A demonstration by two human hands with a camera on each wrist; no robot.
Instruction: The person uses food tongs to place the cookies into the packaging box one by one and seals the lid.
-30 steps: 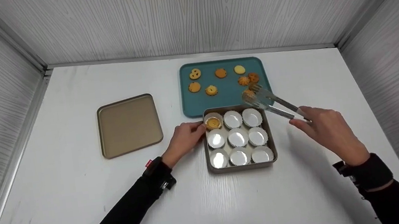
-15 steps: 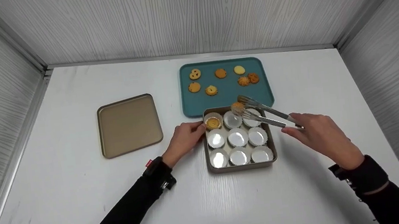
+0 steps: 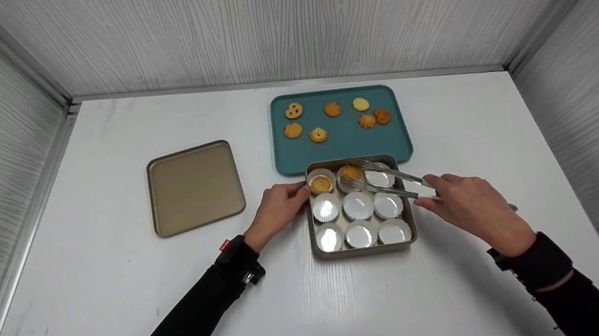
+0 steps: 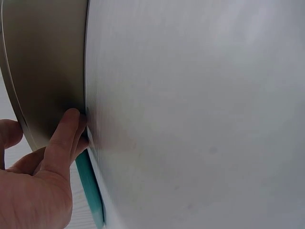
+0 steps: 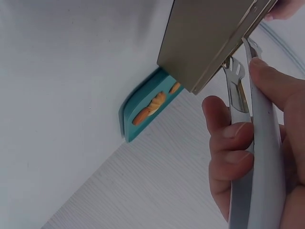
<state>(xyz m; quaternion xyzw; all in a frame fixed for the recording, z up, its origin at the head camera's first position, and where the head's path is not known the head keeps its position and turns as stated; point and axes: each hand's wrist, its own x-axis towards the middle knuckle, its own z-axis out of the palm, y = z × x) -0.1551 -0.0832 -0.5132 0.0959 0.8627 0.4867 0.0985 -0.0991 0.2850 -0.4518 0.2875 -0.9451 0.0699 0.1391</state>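
Observation:
A gold square tin (image 3: 313,245) holds several white paper cups; the back-left cup contains a cookie (image 3: 321,184). My right hand (image 3: 467,206) grips metal tongs (image 3: 391,180) whose tips pinch a cookie (image 3: 350,173) at the back-middle cup. The tongs (image 5: 259,157) fill the right wrist view beside the tin's corner (image 5: 209,43). My left hand (image 3: 277,209) rests against the tin's left wall, and its fingers (image 4: 64,138) press on the tin's wall (image 4: 43,71) in the left wrist view.
A teal tray (image 3: 342,146) with several cookies lies just behind the tin. A flat gold lid (image 3: 194,186) sits to the left on the white table. Grey walls close in the back and both sides.
My right hand carried the tongs and the cookie left and toward me, from the teal tray's front right to the tin's back-middle cup. The left hand stayed put.

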